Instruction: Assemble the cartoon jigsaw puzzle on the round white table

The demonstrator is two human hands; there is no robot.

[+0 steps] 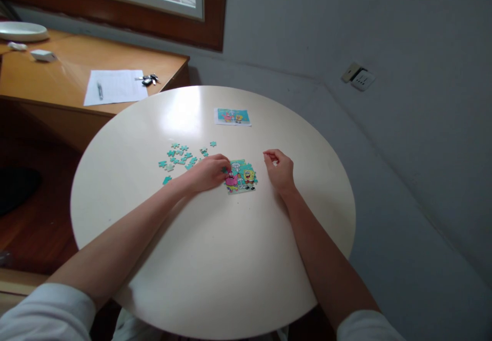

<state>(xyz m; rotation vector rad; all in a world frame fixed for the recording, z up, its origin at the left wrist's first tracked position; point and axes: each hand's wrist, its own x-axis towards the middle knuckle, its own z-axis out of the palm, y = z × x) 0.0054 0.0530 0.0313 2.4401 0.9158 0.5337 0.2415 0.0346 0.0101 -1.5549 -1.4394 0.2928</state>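
A partly assembled jigsaw puzzle (241,177) with cartoon characters, one pink and one yellow, lies flat on the round white table (215,259). At its left edge is my left hand (210,172), fingers curled together on a small teal puzzle piece (225,169) that they mostly cover. My right hand (280,171) rests just right of the puzzle, apart from it, with thumb and index finger drawn together and no piece visible between them. Several loose teal puzzle pieces (179,153) are scattered beyond and left of my left hand, some partly hidden behind it.
A small picture card (232,117) with similar characters lies toward the table's far side. Beyond the left edge stands a wooden desk (115,57) carrying a paper sheet (115,87), a pen (100,91), keys (148,79) and a white box (43,55). A wall borders the right side.
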